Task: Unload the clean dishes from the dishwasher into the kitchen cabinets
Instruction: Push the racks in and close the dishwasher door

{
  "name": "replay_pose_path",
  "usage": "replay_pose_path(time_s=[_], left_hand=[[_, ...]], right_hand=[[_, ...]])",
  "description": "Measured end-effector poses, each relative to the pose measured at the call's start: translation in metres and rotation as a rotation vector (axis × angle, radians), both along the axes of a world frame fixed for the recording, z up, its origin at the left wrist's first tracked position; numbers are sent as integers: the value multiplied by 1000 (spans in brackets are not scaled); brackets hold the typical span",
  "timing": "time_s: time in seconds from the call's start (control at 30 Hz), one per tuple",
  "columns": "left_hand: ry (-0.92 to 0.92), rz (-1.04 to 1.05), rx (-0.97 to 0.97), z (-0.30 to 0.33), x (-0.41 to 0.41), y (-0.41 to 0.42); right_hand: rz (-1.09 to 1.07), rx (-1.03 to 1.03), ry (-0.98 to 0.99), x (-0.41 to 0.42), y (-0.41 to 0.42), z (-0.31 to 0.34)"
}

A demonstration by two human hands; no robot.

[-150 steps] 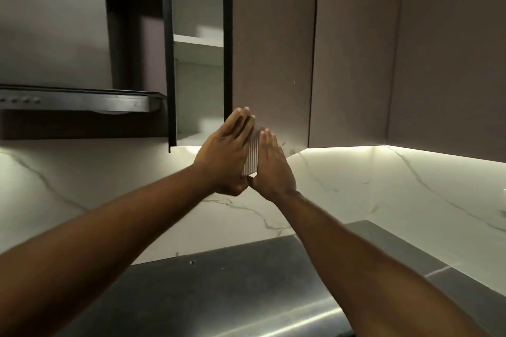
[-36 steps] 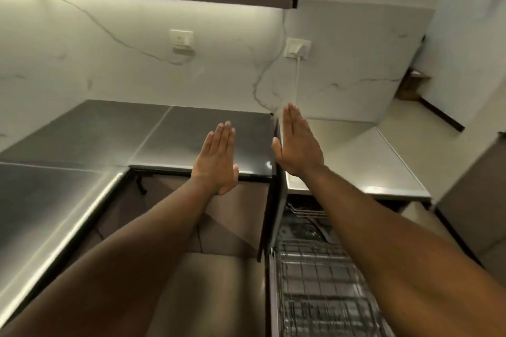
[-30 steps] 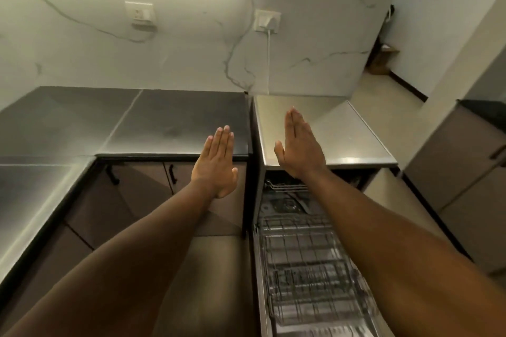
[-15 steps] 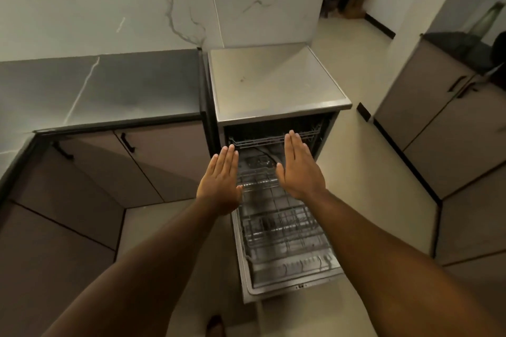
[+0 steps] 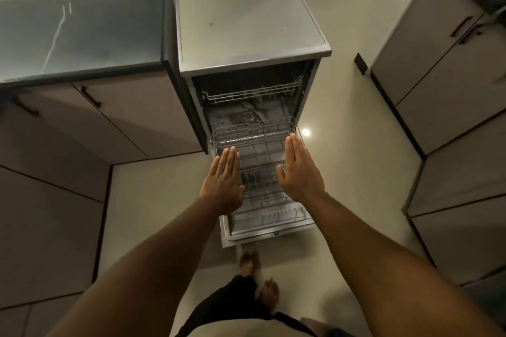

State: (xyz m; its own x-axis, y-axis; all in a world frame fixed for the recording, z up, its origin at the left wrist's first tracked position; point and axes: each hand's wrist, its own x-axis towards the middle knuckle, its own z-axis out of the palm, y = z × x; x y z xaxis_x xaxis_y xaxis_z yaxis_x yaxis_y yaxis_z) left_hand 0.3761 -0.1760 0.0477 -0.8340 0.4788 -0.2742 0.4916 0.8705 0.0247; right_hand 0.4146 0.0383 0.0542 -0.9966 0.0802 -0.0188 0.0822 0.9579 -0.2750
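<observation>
The silver dishwasher [image 5: 246, 24] stands in front of me with its door [image 5: 269, 232] folded down to the floor. Its lower wire rack [image 5: 260, 145] is pulled out over the door, and I see no dishes in it. The upper rack [image 5: 252, 94] sits inside the dark tub. My left hand [image 5: 223, 182] hovers flat over the rack's left side, fingers straight and together. My right hand [image 5: 299, 171] hovers flat over the rack's right side, palm facing left. Both hands hold nothing.
A dark countertop [image 5: 82, 33] with brown base cabinets [image 5: 131, 117] runs left of the dishwasher. More brown cabinets [image 5: 449, 76] line the right wall. Pale floor [image 5: 353, 161] lies between. My bare feet [image 5: 260, 282] stand just before the door.
Five seconds ago both hands held a ribbed glass up by the wall cabinet. Since then my view swung right and down to the dishwasher, and both empty flat hands lowered over the pulled-out rack.
</observation>
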Motion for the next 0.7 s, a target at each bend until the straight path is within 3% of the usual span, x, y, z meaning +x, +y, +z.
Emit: replay_pose_path(time_s=[0.5,0.7], left_hand=[[-200,5,-105,-80,27,41],[-203,131,-99,-114,46,64]], right_hand=[[-14,-27,-264,41,59,-76],[-25,-129,-273,40,87,-123]])
